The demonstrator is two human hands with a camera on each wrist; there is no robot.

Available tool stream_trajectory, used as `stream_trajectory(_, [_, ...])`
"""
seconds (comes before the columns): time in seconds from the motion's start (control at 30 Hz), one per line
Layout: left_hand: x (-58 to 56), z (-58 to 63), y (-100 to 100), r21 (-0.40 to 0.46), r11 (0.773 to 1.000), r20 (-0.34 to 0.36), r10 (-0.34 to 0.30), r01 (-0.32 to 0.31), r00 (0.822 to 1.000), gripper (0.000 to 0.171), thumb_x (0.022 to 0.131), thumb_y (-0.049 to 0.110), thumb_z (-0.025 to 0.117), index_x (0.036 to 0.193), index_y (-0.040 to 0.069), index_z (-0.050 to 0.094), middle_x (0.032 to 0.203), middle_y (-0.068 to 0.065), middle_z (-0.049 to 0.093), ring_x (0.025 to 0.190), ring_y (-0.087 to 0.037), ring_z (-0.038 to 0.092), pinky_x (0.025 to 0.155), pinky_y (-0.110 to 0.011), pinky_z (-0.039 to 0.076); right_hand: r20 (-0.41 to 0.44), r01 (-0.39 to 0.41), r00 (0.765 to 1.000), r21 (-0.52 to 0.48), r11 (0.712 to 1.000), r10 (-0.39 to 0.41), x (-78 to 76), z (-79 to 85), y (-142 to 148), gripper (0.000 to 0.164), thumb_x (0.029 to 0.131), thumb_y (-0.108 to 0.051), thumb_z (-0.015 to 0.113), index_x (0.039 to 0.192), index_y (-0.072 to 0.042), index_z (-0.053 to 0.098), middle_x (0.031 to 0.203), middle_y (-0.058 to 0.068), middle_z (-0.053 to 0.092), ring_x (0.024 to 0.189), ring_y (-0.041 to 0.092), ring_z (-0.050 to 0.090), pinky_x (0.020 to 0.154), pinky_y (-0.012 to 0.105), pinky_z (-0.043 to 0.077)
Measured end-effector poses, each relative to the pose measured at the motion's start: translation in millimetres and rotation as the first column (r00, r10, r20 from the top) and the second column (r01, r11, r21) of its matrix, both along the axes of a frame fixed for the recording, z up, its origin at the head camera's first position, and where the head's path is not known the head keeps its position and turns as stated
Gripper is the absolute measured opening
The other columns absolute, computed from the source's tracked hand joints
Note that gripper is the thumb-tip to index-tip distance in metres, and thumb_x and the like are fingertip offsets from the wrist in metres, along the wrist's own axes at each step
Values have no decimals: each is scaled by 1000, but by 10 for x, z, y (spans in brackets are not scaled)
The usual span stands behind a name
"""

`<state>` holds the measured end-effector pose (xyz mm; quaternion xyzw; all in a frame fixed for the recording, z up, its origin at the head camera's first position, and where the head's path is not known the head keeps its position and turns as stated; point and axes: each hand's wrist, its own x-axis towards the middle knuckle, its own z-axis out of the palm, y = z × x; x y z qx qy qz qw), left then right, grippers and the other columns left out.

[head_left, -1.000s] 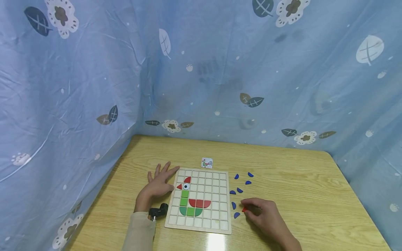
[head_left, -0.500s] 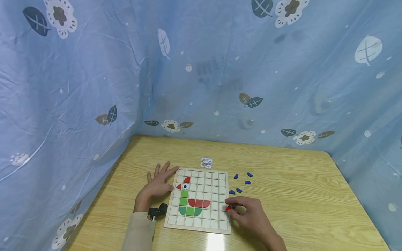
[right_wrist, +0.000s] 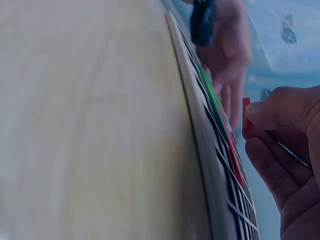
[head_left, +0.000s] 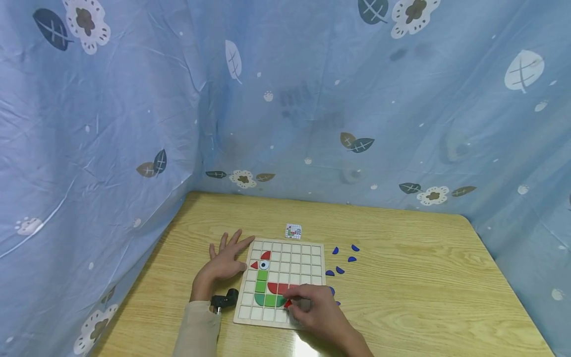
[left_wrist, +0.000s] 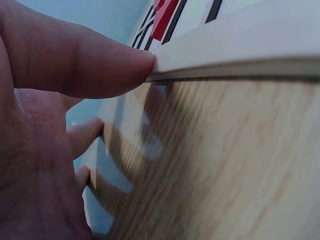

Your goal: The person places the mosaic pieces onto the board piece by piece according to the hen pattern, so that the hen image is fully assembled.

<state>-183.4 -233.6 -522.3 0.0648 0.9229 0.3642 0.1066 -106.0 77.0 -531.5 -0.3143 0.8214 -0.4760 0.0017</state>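
Note:
A wooden grid board (head_left: 296, 262) lies on the table, holding a bird-like pattern of green squares (head_left: 261, 280), red pieces (head_left: 273, 288), rounded green ends, and a round eye piece (head_left: 264, 265). My right hand (head_left: 322, 310) pinches a small red puzzle piece (head_left: 288, 303) between thumb and fingers, over the lower middle of the board beside the right green end. In the right wrist view that red piece (right_wrist: 245, 116) is held above the board's surface. With fingers spread, my left hand (head_left: 225, 262) rests at the board's left edge, its thumb (left_wrist: 120, 70) touching the rim.
Several blue half-round pieces (head_left: 340, 270) lie on the table right of the board, two partly hidden by my right hand. A small pattern card (head_left: 293, 231) lies behind the board. A black device (head_left: 226, 299) is on my left wrist. A blue curtain (head_left: 285, 99) surrounds the table.
My right hand has carried the red piece leftward from the table beside the blue pieces to over the board. The left hand has stayed at the board's edge.

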Motion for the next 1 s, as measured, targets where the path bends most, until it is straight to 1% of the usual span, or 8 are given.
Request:
stream_trajectory(0.1, [-2,6,0,-4,1000,-1,-2,2,1000,90,82,5,68,168,20,47,184,-21,13,167,-55,-11,120,-83,-20,38,-35,999,-26,999,36,16,0,-98,28,90,5,79,111,-12,84,105,-2,84,93,10,73,87,26,62])
stream_trajectory(0.27, [-4,9,-5,-8,1000,-3,-3,3,1000,90,82,5,67,168,20,47,184,-22,13,167,-55,-11,120,-83,-19,24,-86,996,-42,995,88,35,-5,-227,30,89,6,78,112,-12,84,103,-2,82,94,7,71,87,25,62])
stream_trajectory(0.33, [-4,10,-5,-8,1000,-3,-5,5,1000,90,82,5,67,168,20,47,184,-22,13,167,-56,-11,119,-84,-19,-6,-94,996,-23,995,94,40,-11,-269,30,89,6,79,112,-12,84,103,-3,82,95,4,70,88,23,61])
stream_trajectory(0.47, [-8,6,-7,-13,1000,-8,-9,9,1000,89,82,6,68,168,20,47,183,-22,13,167,-57,-10,119,-84,-19,-68,-99,993,15,995,100,52,-9,-345,30,87,6,79,112,-10,84,100,-3,83,94,2,69,86,19,60])
stream_trajectory(0.7, [-11,-3,-15,-10,1000,-4,-11,11,1000,88,84,6,67,168,20,47,184,-22,13,167,-56,-11,120,-84,-19,-101,-111,987,137,984,125,103,13,-421,26,94,-2,81,115,-16,84,106,-10,82,95,-2,68,88,16,58])
stream_trajectory(0.83, [-8,-2,-17,-3,1000,-6,-13,12,1000,88,84,6,67,168,20,47,184,-22,13,167,-56,-11,119,-83,-20,-133,-107,982,200,974,135,123,23,-434,26,94,-6,82,116,-18,84,107,-14,81,96,-4,66,89,16,57])
stream_trajectory(0.93, [-7,-4,-18,-3,1000,-6,-13,13,1000,88,84,5,67,168,20,47,184,-22,13,167,-55,-11,120,-83,-20,-171,-92,977,216,972,130,131,18,-430,26,93,-7,83,116,-19,84,106,-15,81,94,-4,67,88,15,57])
stream_trajectory(1.0, [-7,-8,-19,-2,1000,-6,-13,13,1000,88,84,5,67,168,20,47,184,-22,13,167,-55,-11,120,-83,-19,-177,-88,976,202,975,125,138,13,-419,26,93,-6,83,115,-19,84,106,-15,82,93,-4,67,87,14,57])
